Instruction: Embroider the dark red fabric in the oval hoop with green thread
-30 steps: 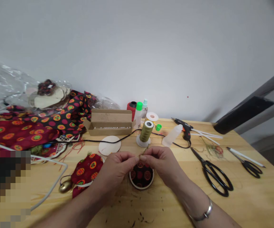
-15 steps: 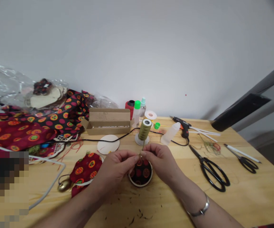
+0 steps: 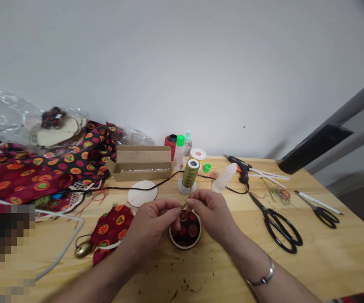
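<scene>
Head view — both hands meet over a round, white-rimmed disc covered in dark, red-dotted fabric, which lies on the pale wooden table just in front of the person. Left hand and right hand are each closed to a fingertip pinch on a short strand of olive-green thread, held just above the disc; the other fingers are curled. Judged step: fine work on the thread's end, close above the fabric. Any further move calls for steady pinches and a taut strand, since the thread is thin. Behind stands the olive-green thread spool. Containers — an open brown cardboard box holds a row of small pale pieces, too small to identify; a clear plastic bag at far left holds pale wooden cut-outs. Large black scissors lie to the right.
</scene>
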A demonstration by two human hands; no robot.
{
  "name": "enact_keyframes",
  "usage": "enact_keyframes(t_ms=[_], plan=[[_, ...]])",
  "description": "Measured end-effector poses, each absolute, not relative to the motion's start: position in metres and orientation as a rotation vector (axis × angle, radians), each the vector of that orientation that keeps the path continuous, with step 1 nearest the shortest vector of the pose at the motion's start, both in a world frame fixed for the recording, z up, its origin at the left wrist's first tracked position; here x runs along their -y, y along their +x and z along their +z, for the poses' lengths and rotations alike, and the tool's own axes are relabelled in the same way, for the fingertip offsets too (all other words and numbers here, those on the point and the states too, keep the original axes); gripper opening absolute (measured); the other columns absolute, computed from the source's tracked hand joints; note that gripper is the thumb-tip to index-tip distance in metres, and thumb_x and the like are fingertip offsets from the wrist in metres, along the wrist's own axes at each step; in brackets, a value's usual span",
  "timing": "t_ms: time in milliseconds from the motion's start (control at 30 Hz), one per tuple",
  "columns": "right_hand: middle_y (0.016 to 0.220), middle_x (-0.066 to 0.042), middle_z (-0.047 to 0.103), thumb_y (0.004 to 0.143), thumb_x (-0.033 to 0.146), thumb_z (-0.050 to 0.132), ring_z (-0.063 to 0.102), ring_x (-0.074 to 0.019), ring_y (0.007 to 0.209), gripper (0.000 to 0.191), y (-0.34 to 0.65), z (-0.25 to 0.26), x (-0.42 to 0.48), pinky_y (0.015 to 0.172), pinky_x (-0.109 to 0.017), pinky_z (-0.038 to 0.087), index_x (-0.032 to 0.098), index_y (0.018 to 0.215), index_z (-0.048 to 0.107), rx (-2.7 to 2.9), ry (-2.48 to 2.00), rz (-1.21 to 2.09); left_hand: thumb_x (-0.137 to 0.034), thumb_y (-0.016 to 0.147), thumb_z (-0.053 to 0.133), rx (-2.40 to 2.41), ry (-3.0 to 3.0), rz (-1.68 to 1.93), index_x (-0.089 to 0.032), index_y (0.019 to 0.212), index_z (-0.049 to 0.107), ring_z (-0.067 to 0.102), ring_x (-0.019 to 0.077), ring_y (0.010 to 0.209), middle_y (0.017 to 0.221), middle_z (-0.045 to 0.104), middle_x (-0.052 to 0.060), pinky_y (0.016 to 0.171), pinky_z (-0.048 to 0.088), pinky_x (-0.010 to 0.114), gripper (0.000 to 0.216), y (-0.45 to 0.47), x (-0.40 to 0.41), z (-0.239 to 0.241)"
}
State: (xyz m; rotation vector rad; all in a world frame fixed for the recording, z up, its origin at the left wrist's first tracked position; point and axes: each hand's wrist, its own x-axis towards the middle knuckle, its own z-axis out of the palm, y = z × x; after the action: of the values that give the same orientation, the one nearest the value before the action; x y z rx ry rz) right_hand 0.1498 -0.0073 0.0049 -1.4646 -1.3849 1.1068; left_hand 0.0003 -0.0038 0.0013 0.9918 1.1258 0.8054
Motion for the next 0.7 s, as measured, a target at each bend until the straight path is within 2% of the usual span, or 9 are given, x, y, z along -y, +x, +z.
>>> enact_keyframes(t_ms=[400, 700], plan=[[0.05, 0.003, 0.055, 0.073, 0.018, 0.053, 0.044, -0.0084, 0.046, 0.016, 0.149, 0.0075, 0.0071, 0.047, -0.02, 0.036, 0.016, 0.057, 0.054, 1.277, -1.455, 1.214, -0.026, 0.07, 0.066, -1.091, 1.068, 0.822, -0.016, 0.066, 0.063, 0.045, 0.0046, 0.042, 0.048, 0.061, -0.003, 0.041, 0.028, 0.015, 0.011, -0.0019, 0.0071, 0.0029], [0.052, 0.002, 0.055, 0.072, 0.016, 0.053, 0.044, -0.0085, 0.047, 0.016, 0.148, 0.0108, 0.0071, 0.049, -0.02, 0.037, 0.016, 0.057, 0.055, 1.293, -1.46, 1.181, -0.029, 0.071, 0.066, -0.976, 0.886, 0.83, -0.016, 0.071, 0.068, 0.044, 0.0028, 0.041, 0.045, 0.055, -0.006, 0.042, 0.029, 0.013, 0.013, -0.0021, 0.0048, -0.0042]])
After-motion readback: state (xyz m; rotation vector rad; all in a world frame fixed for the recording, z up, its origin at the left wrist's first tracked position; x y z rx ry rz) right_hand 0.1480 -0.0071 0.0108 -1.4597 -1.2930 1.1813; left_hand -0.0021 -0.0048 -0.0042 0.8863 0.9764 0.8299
